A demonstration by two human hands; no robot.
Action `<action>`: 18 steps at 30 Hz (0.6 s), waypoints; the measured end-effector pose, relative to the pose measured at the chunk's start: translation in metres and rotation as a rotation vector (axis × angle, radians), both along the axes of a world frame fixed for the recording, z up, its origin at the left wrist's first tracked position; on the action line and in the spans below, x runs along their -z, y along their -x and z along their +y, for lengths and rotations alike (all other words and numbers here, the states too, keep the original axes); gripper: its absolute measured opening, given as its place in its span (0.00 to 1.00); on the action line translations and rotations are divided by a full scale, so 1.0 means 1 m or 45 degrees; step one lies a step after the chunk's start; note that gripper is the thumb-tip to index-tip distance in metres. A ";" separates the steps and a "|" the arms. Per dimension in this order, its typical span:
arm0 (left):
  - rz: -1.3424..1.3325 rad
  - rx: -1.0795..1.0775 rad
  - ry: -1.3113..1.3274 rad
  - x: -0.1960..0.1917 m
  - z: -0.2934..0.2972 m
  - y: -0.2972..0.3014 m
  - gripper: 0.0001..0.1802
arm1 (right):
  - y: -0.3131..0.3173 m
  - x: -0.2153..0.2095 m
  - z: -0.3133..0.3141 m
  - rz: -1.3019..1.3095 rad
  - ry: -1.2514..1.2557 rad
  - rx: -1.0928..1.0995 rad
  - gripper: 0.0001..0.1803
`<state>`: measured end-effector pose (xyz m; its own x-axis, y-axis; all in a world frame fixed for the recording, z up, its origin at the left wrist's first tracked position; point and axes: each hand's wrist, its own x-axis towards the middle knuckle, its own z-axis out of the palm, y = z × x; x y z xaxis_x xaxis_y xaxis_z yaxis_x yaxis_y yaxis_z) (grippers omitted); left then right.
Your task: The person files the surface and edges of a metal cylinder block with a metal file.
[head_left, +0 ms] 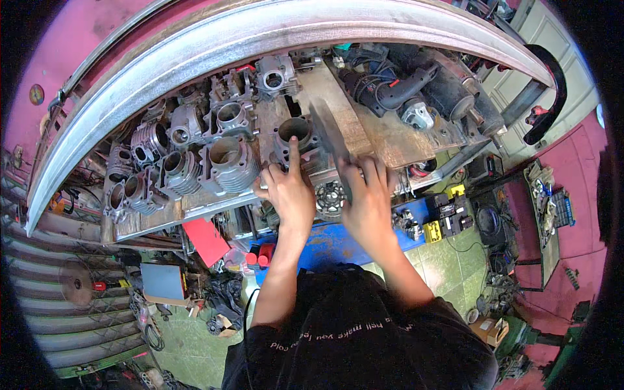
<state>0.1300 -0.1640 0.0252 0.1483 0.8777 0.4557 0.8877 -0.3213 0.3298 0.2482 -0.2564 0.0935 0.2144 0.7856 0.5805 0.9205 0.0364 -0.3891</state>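
A grey metal engine cylinder (311, 132) stands upright on the wooden bench, its round bore facing up. The extended index finger of my left hand (290, 195) reaches the near rim of that bore. My other left fingers are bent, the thumb stands apart, and I see nothing held there. My right hand (369, 195) is closed round a long, flat, dark bar (333, 140), which points away from me just right of the cylinder. The bar is blurred, so its exact kind cannot be told. Part of the cylinder's near side is hidden behind my left hand.
Several finned engine cylinders (231, 166) crowd the bench to the left. A power drill (396, 91) with cables lies at the back right. A curved pale metal beam (260, 32) spans the far side. Below the bench edge are a round metal disc (329, 197) and a blue surface (325, 244).
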 end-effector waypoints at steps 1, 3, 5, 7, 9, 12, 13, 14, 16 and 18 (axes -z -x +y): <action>0.033 -0.028 -0.028 -0.001 -0.001 0.001 0.47 | -0.005 0.008 0.019 0.026 -0.013 0.036 0.33; 0.061 -0.036 -0.064 -0.005 0.001 -0.005 0.49 | -0.027 0.022 0.051 0.088 -0.051 -0.017 0.33; 0.070 -0.044 0.036 -0.004 0.001 -0.001 0.48 | -0.029 0.019 0.054 0.159 -0.079 -0.095 0.33; 0.031 -0.049 0.018 -0.002 0.000 0.000 0.47 | -0.026 0.011 0.030 0.055 0.047 -0.169 0.32; -0.013 -0.058 -0.002 0.000 0.001 0.001 0.46 | -0.018 0.004 -0.005 -0.033 0.028 -0.190 0.31; 0.018 -0.080 -0.044 0.006 0.001 -0.002 0.47 | -0.014 0.001 -0.039 -0.123 0.093 -0.123 0.31; 0.023 -0.076 -0.041 0.004 0.000 -0.003 0.47 | -0.013 0.000 -0.041 -0.132 0.083 -0.135 0.30; 0.029 -0.073 -0.037 0.003 -0.001 -0.003 0.47 | -0.012 0.000 -0.042 -0.141 0.073 -0.150 0.29; 0.037 -0.079 -0.030 0.002 -0.001 -0.003 0.47 | -0.012 0.000 -0.017 -0.091 0.080 -0.118 0.29; 0.041 -0.078 -0.028 -0.001 0.000 -0.004 0.47 | -0.013 0.003 0.026 -0.011 0.020 -0.087 0.31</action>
<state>0.1339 -0.1639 0.0267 0.1094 0.8754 0.4709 0.9162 -0.2726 0.2939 0.2614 -0.2304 0.0906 0.1546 0.8071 0.5697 0.9195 0.0934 -0.3819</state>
